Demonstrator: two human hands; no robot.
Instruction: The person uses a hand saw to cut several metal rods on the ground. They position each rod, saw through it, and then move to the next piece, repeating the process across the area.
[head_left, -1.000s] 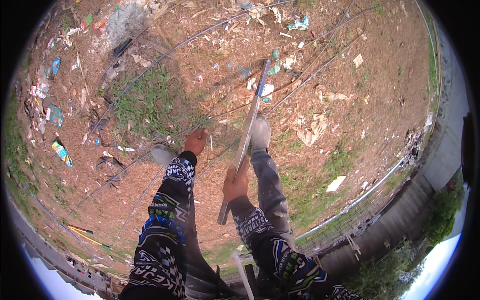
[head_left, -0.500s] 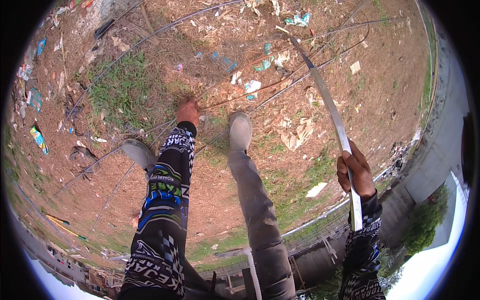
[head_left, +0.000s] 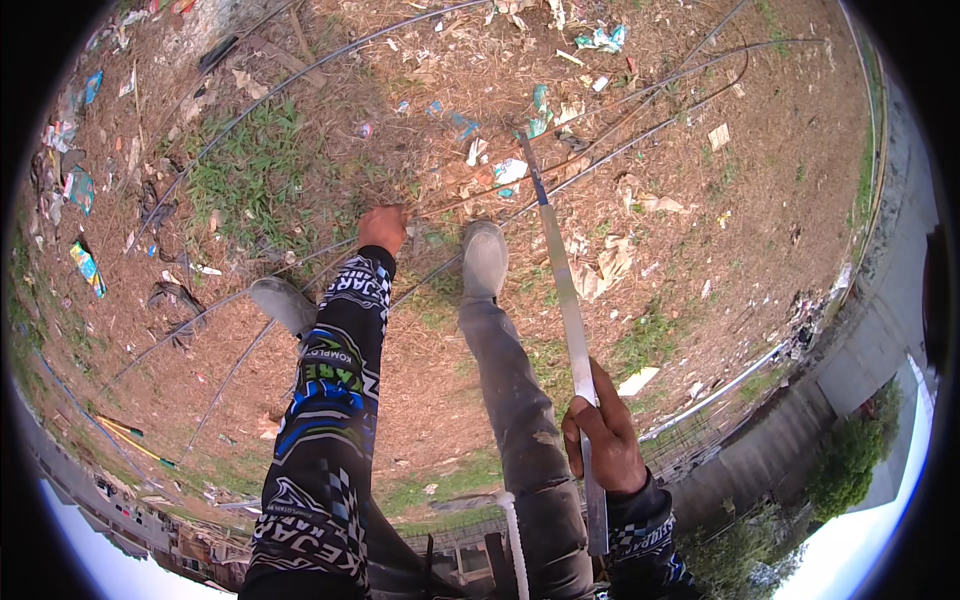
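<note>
My left hand is low over the ground, its fingers closed round a thin rusty-brown metal rod that runs off to the upper right. In my right hand is a long, narrow, flat metal bar, gripped near its lower end. The bar's dark, narrower far tip overlaps the line of the rod in view; whether they touch I cannot tell. Both my arms have dark patterned sleeves.
Several thin rods lie crossing on the dry ground. My grey shoes stand among them. Litter scraps, a green weed patch and yellow-handled tools lie about. A concrete strip borders the right side.
My right hand has swung the metal bar left and nearer my body, bringing its tip across the rods. The left hand keeps its hold with barely any shift.
</note>
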